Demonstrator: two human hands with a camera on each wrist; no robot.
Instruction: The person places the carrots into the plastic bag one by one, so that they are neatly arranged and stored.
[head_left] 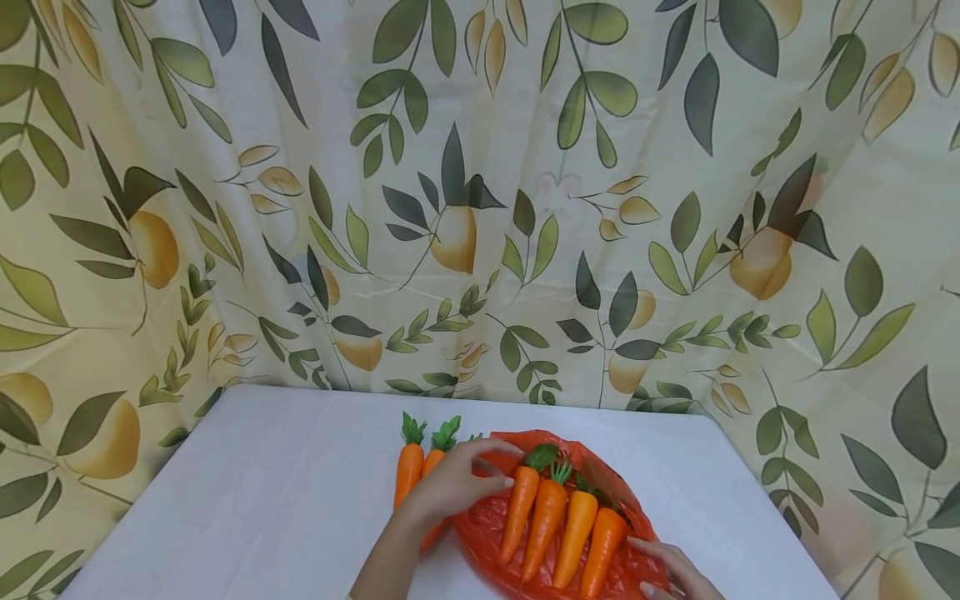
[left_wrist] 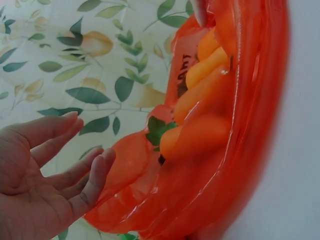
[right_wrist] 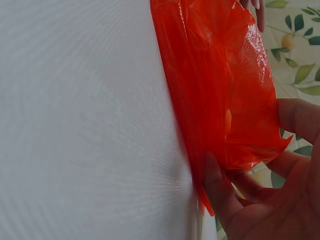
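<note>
Several orange carrots (head_left: 546,521) with green tops lie side by side on a red plastic bag (head_left: 480,525), whose film also wraps round carrots in the left wrist view. My left hand (head_left: 459,483) is over the bag's left edge, fingers spread and loosely bent, thumb tip close to the leftmost carrot's top. In the left wrist view that hand (left_wrist: 55,175) holds nothing. At the bag's right side, my right hand (head_left: 678,571) grips the edge. The right wrist view has this hand (right_wrist: 280,195) with thumb and fingers on either side of the red film.
More carrots (head_left: 408,473) with leafy tops lie left of the bag, partly hidden behind my left arm. All of this rests on a white table (head_left: 285,500). A curtain (head_left: 480,317) with leaf and fruit prints hangs behind the table and along both sides.
</note>
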